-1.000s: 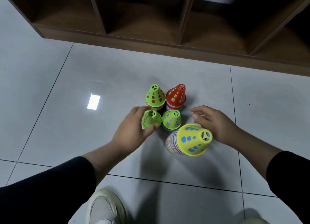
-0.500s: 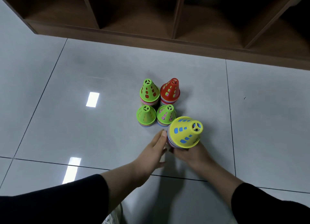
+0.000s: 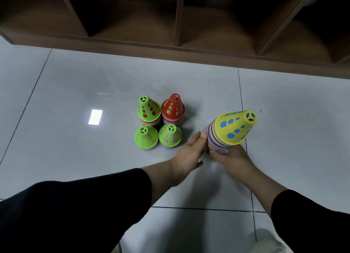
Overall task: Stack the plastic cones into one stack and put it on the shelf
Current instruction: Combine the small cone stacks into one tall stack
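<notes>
The tall stack of many-coloured plastic cones topped by a yellow perforated cone point(image 3: 232, 131) is held at its base between both hands. The fingers of the left hand point(image 3: 189, 152) are laid almost straight against its left side, and the right hand point(image 3: 230, 157) is curled round the base from below. Whether the base touches the grey tiled floor point(image 3: 75, 82) cannot be told. The long axis of the stack is tilted, with the tip pointing up and to the right, away from the fingers.

Just left of the left fingers, four short stacks are placed in a square, close together: two green-topped stacks in front point(image 3: 146, 137) point(image 3: 170, 136), and behind them a green-topped stack point(image 3: 148, 110) and a red-topped stack point(image 3: 172, 108). Wide bare floor is seen to the right and beyond them. Beyond the fingers, the front edge of the brown wooden shelf point(image 3: 132, 50) is seen, with open compartments. No writing can be read.
</notes>
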`<action>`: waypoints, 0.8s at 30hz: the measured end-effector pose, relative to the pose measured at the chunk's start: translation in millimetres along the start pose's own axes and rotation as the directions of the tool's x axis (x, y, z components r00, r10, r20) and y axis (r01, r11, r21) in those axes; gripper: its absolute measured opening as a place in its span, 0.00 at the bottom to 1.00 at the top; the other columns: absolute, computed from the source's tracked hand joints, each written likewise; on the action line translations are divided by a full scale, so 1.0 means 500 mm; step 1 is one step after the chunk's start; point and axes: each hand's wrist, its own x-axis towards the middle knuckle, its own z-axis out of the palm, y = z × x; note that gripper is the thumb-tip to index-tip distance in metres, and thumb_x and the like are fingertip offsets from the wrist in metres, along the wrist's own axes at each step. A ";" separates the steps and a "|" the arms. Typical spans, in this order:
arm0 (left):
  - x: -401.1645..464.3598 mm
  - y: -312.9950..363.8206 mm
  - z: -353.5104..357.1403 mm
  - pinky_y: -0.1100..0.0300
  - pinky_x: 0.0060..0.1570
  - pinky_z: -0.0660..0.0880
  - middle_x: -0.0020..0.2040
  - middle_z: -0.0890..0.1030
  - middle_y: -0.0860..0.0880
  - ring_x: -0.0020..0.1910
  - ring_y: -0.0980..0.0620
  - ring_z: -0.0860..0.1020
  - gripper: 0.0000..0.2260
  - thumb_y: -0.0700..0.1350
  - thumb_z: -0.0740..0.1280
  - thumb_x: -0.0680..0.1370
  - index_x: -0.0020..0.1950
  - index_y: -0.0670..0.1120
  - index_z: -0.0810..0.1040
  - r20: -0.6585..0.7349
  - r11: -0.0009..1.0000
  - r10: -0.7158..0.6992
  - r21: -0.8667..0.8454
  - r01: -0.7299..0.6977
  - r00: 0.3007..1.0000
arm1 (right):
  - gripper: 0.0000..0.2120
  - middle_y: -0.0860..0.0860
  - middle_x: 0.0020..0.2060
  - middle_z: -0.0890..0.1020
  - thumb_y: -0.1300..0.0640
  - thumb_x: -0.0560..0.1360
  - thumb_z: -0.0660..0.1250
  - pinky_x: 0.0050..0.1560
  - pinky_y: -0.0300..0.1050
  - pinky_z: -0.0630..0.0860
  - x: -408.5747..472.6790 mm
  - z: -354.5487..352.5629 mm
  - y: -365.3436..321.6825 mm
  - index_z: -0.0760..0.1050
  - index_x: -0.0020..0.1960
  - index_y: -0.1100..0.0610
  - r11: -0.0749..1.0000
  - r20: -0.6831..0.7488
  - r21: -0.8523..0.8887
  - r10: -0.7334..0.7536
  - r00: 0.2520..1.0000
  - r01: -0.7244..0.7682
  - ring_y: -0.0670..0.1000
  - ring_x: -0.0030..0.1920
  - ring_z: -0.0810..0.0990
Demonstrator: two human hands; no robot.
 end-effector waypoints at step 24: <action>-0.003 -0.009 -0.307 0.51 0.51 0.77 0.57 0.77 0.52 0.55 0.50 0.77 0.35 0.60 0.77 0.62 0.64 0.58 0.66 -0.366 0.677 0.414 0.736 -0.013 0.833 | 0.41 0.47 0.55 0.81 0.45 0.53 0.80 0.56 0.55 0.79 0.095 0.304 -0.071 0.68 0.62 0.44 0.998 -0.222 0.034 0.057 0.973 -0.050 0.51 0.56 0.81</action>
